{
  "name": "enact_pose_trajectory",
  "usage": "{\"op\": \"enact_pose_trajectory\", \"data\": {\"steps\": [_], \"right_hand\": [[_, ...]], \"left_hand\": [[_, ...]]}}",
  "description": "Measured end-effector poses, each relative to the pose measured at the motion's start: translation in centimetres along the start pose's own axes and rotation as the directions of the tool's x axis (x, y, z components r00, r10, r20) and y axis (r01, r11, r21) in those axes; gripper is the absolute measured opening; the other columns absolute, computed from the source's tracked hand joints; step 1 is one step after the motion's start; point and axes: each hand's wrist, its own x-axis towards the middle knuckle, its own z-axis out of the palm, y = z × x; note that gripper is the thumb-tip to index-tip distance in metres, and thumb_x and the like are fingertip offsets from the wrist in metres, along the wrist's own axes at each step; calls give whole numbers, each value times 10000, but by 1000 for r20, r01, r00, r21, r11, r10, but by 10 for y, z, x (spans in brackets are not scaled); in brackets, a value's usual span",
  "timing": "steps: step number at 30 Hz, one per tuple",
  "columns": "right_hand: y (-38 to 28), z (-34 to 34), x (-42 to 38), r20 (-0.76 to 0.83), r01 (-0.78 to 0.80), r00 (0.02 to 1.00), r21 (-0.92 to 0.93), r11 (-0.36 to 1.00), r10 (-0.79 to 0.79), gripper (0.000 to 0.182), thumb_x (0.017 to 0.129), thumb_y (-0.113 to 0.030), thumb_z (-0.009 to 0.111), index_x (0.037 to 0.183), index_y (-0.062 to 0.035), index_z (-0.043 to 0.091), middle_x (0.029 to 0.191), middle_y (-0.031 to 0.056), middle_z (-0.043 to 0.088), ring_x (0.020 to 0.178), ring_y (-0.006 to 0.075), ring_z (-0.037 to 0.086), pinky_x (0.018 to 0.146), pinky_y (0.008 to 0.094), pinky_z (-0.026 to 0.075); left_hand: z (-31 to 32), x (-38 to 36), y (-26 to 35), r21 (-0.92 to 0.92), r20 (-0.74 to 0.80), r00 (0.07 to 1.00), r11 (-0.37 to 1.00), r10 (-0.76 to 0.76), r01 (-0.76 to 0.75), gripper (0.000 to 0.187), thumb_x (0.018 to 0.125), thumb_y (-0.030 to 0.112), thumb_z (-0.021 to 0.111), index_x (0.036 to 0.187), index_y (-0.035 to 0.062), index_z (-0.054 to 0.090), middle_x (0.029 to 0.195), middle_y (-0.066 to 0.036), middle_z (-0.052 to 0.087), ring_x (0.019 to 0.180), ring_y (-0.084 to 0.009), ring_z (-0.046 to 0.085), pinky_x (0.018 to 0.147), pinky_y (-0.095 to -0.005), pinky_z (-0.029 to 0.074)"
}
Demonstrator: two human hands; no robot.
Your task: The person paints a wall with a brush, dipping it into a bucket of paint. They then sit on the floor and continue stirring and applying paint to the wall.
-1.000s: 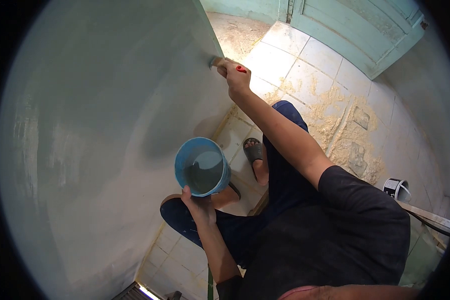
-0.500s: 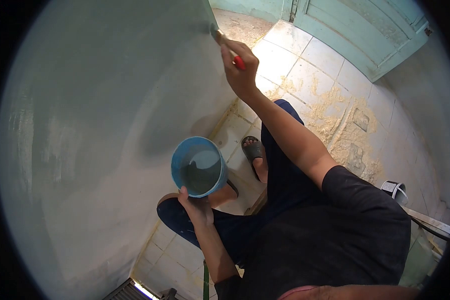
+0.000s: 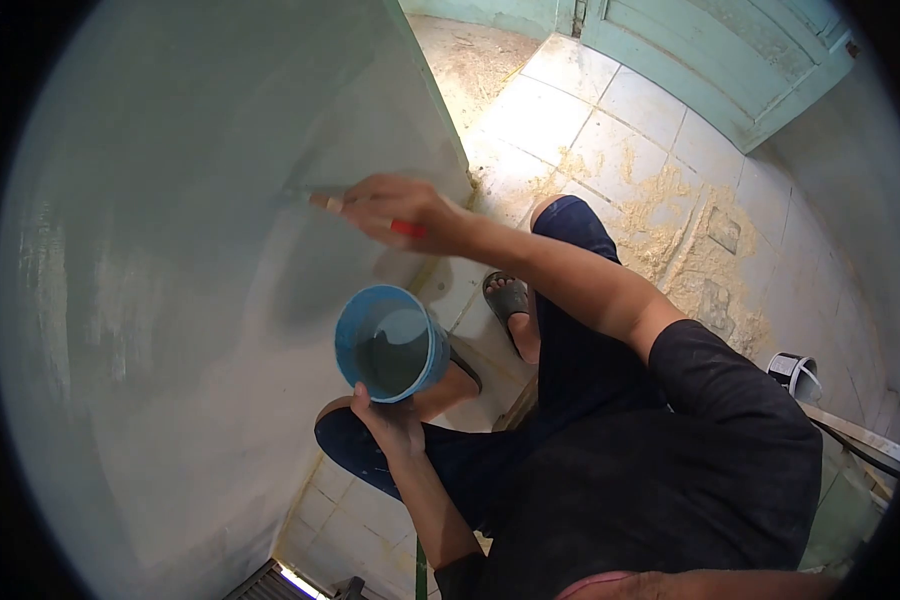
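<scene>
My right hand is closed round a paintbrush with a red handle end, slightly smeared by motion. The bristles meet or nearly meet the wall, where a darker grey-green patch shows around them. Low in front of me, my left hand grips a blue bucket from below, its thumb on the near rim. Grey-green paint lies inside the tilted bucket. Paler streaks mark the left part of the wall.
A pale green door stands at the upper right. Tan residue is spread over the white floor tiles. A small dark-and-white pail stands to my right, near a wooden strip. The wall ends at a vertical edge beyond my right hand.
My right hand has swept the paintbrush left and down, from the wall's far edge to its middle. The bucket stays in my left hand, shifted slightly in view.
</scene>
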Motion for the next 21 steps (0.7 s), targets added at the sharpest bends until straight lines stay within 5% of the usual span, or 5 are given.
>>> {"op": "enact_pose_trajectory", "data": {"steps": [3, 8, 15, 18, 21], "right_hand": [[35, -22, 0, -82, -73, 995, -164, 984, 61, 197, 857, 19, 767, 1052, -5, 757, 1084, 166, 744, 1027, 320, 730, 875, 376, 601], [68, -65, 7, -393, -414, 842, -33, 910, 368, 219, 929, 25, 722, 1141, -1, 770, 1102, 167, 761, 992, 251, 753, 855, 341, 616], [64, -51, 12, -542, -338, 825, -245, 908, 161, 196, 905, 27, 746, 1099, 28, 773, 1080, 178, 762, 962, 243, 762, 811, 325, 636], [47, -16, 26, -372, -206, 925, -322, 924, 76, 171, 884, 50, 749, 1052, 25, 767, 1074, 191, 749, 955, 271, 761, 808, 344, 620], [26, -3, 22, -306, -118, 948, -86, 989, 87, 158, 858, 78, 750, 1003, 16, 752, 1080, 191, 736, 959, 295, 753, 815, 356, 604]], "left_hand": [[-6, 1, 0, -7, -1, 1000, 1000, 0, 0, 784, 958, 633, 579, 1517, 98, 455, 1534, -98, 484, 1419, -290, 449, 1146, -495, 366], [-7, -1, 1, -26, -16, 1000, 1000, 7, -8, 779, 956, 628, 583, 1514, 100, 458, 1533, -96, 484, 1412, -287, 455, 1145, -490, 367], [-12, 0, 1, -38, -40, 999, 999, 8, -9, 778, 953, 624, 589, 1511, 95, 465, 1522, -89, 498, 1406, -277, 469, 1139, -471, 379], [-12, -2, 1, -36, -41, 999, 999, 7, -8, 775, 954, 621, 590, 1512, 98, 465, 1521, -87, 499, 1409, -279, 468, 1138, -468, 381], [-12, 0, 1, -37, -46, 999, 999, 15, -16, 782, 950, 627, 592, 1513, 100, 463, 1521, -90, 498, 1410, -279, 467, 1138, -468, 381]]}}
